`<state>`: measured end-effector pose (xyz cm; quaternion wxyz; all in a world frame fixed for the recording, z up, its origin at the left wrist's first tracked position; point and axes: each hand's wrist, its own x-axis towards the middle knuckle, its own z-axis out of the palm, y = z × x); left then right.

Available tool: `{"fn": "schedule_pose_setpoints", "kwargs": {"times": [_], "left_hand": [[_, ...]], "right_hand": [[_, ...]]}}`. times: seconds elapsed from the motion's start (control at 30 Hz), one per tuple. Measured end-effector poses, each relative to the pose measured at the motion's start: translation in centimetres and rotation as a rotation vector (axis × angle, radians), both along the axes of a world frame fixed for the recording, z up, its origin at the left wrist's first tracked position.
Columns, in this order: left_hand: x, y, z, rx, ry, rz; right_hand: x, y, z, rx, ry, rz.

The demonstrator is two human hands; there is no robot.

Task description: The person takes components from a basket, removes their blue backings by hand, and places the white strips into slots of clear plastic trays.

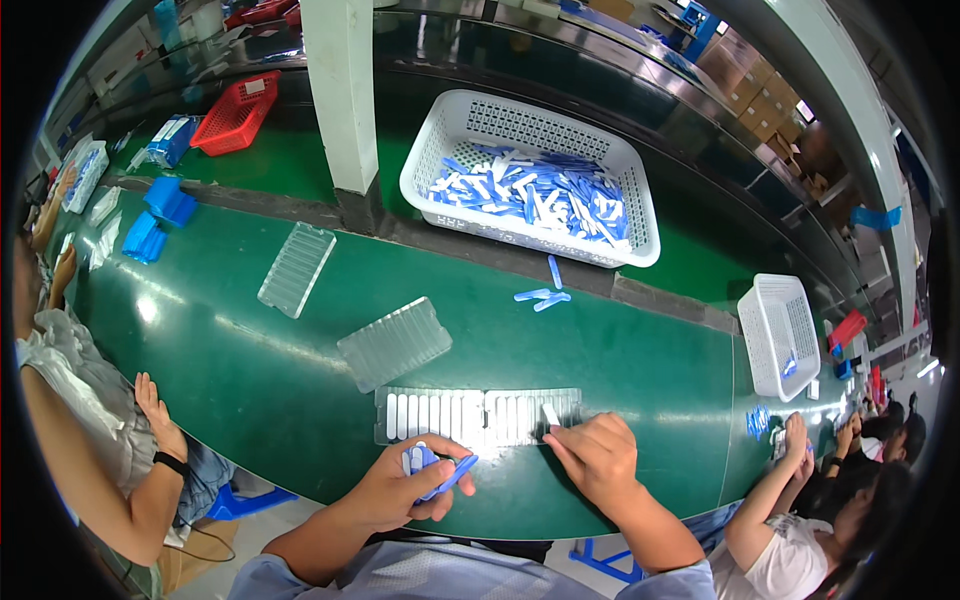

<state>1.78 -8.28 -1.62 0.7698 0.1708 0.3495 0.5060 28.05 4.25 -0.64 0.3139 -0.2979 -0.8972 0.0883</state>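
Note:
In front of me lies a clear plastic tray (482, 442) with narrow slots; several slots on its left side hold white flat strips (403, 415). My left hand (412, 482) is closed around a bunch of blue-and-white flat plastic pieces (432, 470), just at the tray's near edge. Over the tray's right end, my right hand (600, 452) pinches a small white strip (550, 413) between thumb and fingers. Whether that strip touches a slot I cannot tell. Beyond the tray, a few loose blue pieces (543, 297) lie on the green table.
A white basket (425, 200) heaped with blue and white pieces stands at the back. Two clear trays (395, 343) lie left of centre. A white post (340, 100) rises behind them. Co-workers sit on both sides, one arm (145, 490) close on the left. Another white basket (765, 340) stands right.

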Motion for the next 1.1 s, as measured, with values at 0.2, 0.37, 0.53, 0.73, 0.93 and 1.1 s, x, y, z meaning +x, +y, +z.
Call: {"fn": "schedule_pose_setpoints", "kwargs": {"times": [0.2, 0.37, 0.53, 0.73, 0.93, 1.1], "left_hand": [[0.3, 0.1, -0.1, -0.003, -0.066, -0.017], [0.3, 0.2, 0.0, 0.01, -0.056, -0.012], [1.4, 0.3, 0.6, -0.007, -0.035, -0.07], [2.2, 0.2, 0.4, 0.006, 0.001, -0.111], [0.9, -1.0, -0.1, -0.002, -0.055, -0.033], [1.3, -1.0, -0.4, 0.004, -0.06, -0.045]], "right_hand": [[0.0, 0.5, 2.1, -0.331, -0.175, 0.081], [1.0, 0.7, 2.1, -0.374, -0.012, 0.064], [-2.2, -1.1, 4.3, -0.53, 0.182, 0.125], [-2.9, 0.0, 2.7, -0.983, 0.412, 0.062], [-0.6, 4.2, 3.3, -1.292, 0.525, 0.009], [-1.7, 6.8, 3.8, -1.009, -0.13, 0.192]]}}
